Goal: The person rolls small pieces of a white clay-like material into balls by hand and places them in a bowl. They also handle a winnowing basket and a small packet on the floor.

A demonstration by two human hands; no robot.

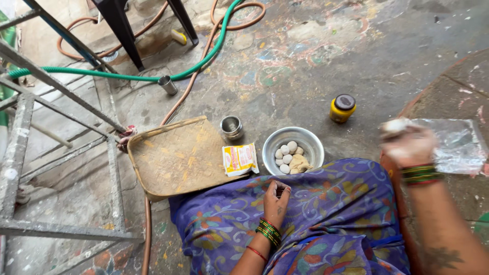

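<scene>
Floor (326,56): stained, paint-flecked concrete; the person sits on it and everything lies on it.
Lap cloth (326,214): purple flowered fabric across the knees, lower middle of the view.
Winnowing tray (175,158): woven and flat, just left of the lap, its near edge touching the fabric.
Plastic sheet (456,145): clear, spread on a round reddish slab at the right, its long axis running left to right.
Steel bowl (308,140): just beyond the knees, holding several white dough balls (286,155) and a tan lump; it sits between the two hands, forward of the left hand and to the left of the right.
Right hand (410,142): blurred with motion, raised over the left end of the plastic sheet, dusted white. The fingers seem curled round a pale lump, but the blur means I cannot tell for certain.
Left hand (276,196): resting on the lap, fingers curled narrow toward the palm; whether they pinch anything I cannot tell. This is the hand nearer the bowl.
Packet (239,159): small, white and yellow, between tray and bowl.
Yellow jar (342,108): dark lid, beyond the bowl.
Steel cup (232,126): small, just beyond the packet.
</scene>
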